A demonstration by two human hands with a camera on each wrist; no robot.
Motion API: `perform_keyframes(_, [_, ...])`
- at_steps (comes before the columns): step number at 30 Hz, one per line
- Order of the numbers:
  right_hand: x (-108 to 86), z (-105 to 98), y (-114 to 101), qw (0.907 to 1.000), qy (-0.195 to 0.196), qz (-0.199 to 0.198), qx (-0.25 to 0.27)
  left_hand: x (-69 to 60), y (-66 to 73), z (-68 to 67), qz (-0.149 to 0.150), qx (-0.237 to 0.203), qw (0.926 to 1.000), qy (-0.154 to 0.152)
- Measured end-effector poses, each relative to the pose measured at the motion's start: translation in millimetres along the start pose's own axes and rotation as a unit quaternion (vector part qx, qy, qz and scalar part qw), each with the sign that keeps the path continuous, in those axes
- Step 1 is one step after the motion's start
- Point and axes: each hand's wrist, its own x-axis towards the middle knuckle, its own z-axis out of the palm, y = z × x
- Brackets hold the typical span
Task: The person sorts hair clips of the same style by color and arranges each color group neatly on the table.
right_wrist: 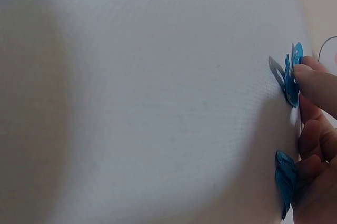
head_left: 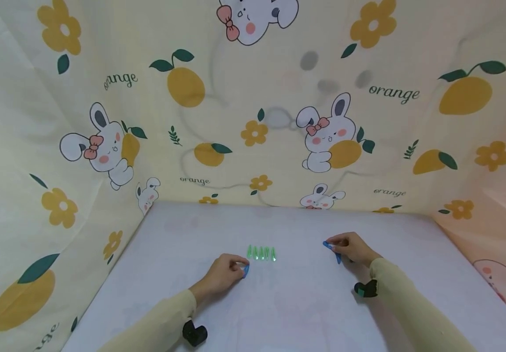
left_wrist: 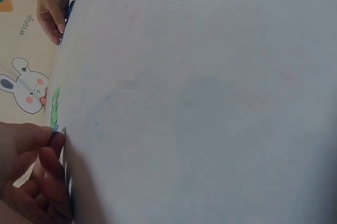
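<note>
Several green snap hair clips (head_left: 262, 253) lie side by side in a short row on the white table. Just in front of the row's left end, my left hand (head_left: 223, 274) pinches a blue snap hair clip (head_left: 246, 270) between thumb and fingers. Farther right, my right hand (head_left: 353, 248) pinches another blue hair clip (right_wrist: 291, 80) by its side, at the tabletop. Under the curled fingers of that hand lies one more blue hair clip (right_wrist: 285, 182). Fingers partly cover the blue clips in both wrist views.
The white table (head_left: 297, 303) runs back to a cream cloth (head_left: 235, 146) printed with rabbits and oranges, which hangs behind and along both sides. Black wrist cameras, one of them the left camera (head_left: 195, 333), sit below the sleeves.
</note>
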Motion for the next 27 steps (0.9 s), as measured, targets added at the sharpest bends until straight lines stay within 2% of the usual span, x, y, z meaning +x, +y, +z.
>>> perform_keyframes(6, [0.4,-1,-1,1.0000,0.000,-0.004,0.001,4.5,5.6,-0.3,0.000,0.016,0.9998,-0.010])
perform_keyframes(10, [0.6,-2,-1,1.0000,-0.001,-0.006,0.004,8.3,5.9,1.6,0.019,0.072,0.9972,-0.010])
perform_keyframes(14, [0.9,-2,0,0.9998,-0.003,-0.017,0.003,9.9,5.5,4.1,0.041,0.136,0.9899,0.007])
perform_keyframes(20, [-0.8,0,0,1.0000,0.001,-0.005,0.006,7.9,9.6,5.4,0.057,0.207,0.9760,0.034])
perform_keyframes(24, [-1.3,1,1,1.0000,0.004,-0.001,0.005,6.0,15.0,4.7,0.069,0.241,0.9671,0.042])
perform_keyframes(27, [-0.6,1,2,1.0000,0.003,-0.001,0.003,4.6,18.1,3.5,0.065,0.255,0.9637,0.044])
